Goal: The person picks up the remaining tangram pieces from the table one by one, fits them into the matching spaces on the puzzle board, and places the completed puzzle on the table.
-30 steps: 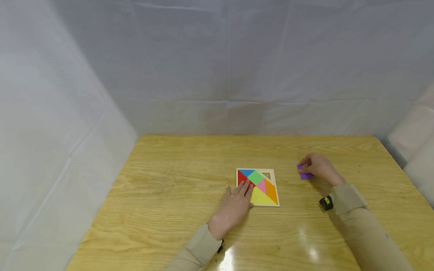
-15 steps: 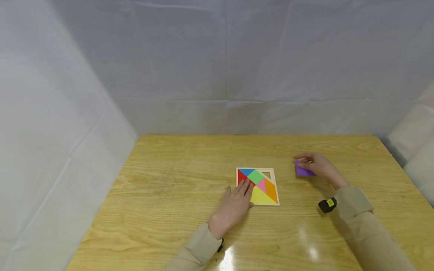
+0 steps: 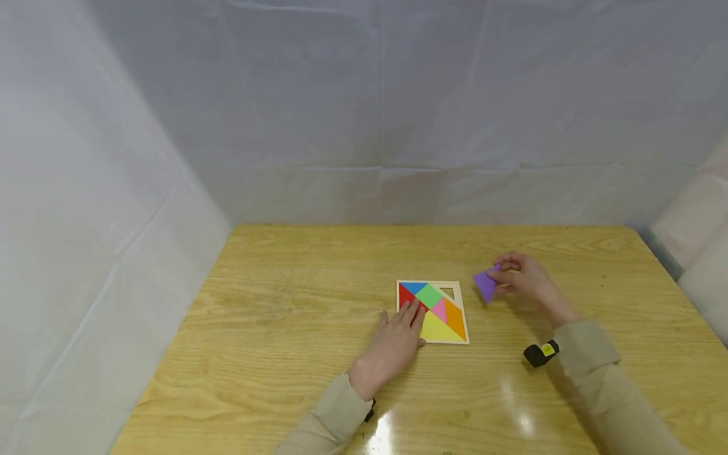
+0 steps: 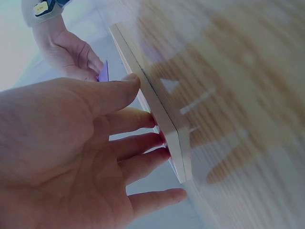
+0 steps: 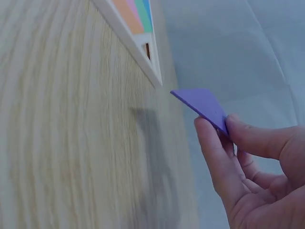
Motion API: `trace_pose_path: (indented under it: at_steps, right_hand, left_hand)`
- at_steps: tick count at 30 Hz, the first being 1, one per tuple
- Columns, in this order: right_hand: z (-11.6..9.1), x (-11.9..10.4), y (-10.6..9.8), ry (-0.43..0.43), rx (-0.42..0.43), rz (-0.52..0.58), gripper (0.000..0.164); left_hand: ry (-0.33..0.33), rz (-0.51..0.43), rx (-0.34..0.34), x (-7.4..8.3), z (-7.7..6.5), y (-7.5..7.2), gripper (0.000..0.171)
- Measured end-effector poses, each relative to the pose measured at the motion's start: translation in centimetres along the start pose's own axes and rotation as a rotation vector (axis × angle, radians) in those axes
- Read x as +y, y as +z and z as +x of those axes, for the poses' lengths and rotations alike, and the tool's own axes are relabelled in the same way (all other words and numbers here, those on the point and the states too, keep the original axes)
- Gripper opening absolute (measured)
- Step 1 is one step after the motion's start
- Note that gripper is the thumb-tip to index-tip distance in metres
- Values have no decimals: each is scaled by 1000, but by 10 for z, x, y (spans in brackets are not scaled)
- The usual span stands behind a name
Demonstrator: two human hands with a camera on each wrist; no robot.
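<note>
A square tangram tray (image 3: 462,303) lies on the table, filled with red, blue, green, pink, orange and yellow pieces. Its far right corner shows a bare triangular space with a small cutout. My left hand (image 3: 389,351) rests with straight fingers on the red piece (image 3: 405,294) and the tray's near left edge; in the left wrist view the thumb touches the tray's side. Right of the tray, my right hand (image 3: 527,278) pinches a purple triangular tangram piece (image 5: 202,102) between thumb and fingers. The right wrist view shows this piece tilted, above the table and apart from the tray.
The wooden table (image 3: 284,303) reaches back to a pale hanging sheet (image 3: 364,126), with another sheet (image 3: 85,253) along the left side. Each wrist wears a black camera, the right one (image 3: 540,354) hanging below the sleeve.
My right hand has lifted the purple piece off the table, turned it and carried it left toward the tray. The left hand has stayed in place on the tray.
</note>
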State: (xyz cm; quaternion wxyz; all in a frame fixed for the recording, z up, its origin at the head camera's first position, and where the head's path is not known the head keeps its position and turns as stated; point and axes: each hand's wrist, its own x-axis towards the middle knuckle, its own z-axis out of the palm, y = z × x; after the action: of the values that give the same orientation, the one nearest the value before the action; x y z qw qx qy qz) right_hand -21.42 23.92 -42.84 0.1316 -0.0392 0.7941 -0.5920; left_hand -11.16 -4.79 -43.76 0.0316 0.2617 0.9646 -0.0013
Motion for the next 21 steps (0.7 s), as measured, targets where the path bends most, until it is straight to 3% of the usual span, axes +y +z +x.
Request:
trace_pose_path:
  at_steps: [5,21]
  right_hand:
    - [-1,3,9,-18,-5,70,49]
    - [1,6,31,-27,6,139,44]
  left_hand:
    - [2,-2,1,0,-1,0,56]
    - [8,7,-5,1,-1,1,56]
